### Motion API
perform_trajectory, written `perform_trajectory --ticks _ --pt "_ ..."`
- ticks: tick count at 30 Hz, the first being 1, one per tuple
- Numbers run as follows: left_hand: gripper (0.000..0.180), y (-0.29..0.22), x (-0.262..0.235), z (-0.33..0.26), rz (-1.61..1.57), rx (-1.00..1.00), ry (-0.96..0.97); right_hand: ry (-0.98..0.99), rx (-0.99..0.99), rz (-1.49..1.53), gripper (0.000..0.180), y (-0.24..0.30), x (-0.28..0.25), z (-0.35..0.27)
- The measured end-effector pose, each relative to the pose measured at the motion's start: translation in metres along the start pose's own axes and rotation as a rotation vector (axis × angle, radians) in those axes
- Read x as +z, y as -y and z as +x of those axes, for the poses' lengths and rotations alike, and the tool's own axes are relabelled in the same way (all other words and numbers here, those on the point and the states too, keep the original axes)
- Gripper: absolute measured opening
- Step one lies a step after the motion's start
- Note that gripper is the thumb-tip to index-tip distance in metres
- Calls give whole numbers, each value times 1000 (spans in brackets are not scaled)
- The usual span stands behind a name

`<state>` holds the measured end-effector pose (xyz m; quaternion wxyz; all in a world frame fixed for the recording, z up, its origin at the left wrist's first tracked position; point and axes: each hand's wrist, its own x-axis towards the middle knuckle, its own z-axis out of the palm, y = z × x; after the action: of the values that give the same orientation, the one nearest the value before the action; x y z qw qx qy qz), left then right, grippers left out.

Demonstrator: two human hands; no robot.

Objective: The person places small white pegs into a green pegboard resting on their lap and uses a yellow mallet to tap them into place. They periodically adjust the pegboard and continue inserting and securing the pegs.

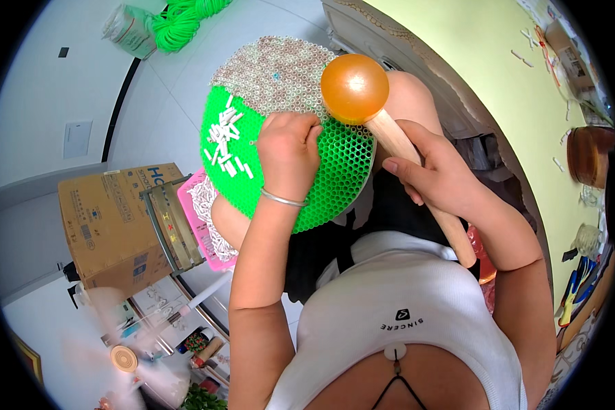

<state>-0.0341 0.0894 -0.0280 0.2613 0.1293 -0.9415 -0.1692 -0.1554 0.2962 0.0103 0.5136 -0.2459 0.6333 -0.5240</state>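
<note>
A round green honeycomb board point(345, 174) rests over my lap. Its far part is packed with short, pale hollow tubes point(273, 72), and loose white sticks point(223, 137) are scattered over its left side. My left hand point(287, 147) is closed just above the board, near the border of the packed tubes; whatever its fingers may hold is hidden. In my right hand point(430, 164) is a mallet with a round amber head point(355, 89) and a wooden handle. The fingers wrap the handle midway, and the head sits over the board's far right edge.
A pink basket point(201, 236) of white sticks stands left of my knee, beside a wooden folding stool point(171, 225) and a large cardboard box point(92, 229). A fan point(124, 359) is at lower left. Green cord point(178, 27) lies far left; a yellow tabletop point(488, 75) curves along the right.
</note>
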Motion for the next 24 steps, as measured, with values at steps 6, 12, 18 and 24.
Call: perform_trajectory --ticks 6,12,18,24 --pt "12 -1 7 -3 -29 -54 -18 7 2 -17 40 -1 2 1" --pt "12 -2 2 2 78 9 19 0 -11 -44 37 4 11 0" --pt "17 36 -57 -37 167 -473 -65 1 -415 -303 34 9 21 0" --pt "17 55 -63 -61 320 -537 63 40 12 -328 31 17 18 12"
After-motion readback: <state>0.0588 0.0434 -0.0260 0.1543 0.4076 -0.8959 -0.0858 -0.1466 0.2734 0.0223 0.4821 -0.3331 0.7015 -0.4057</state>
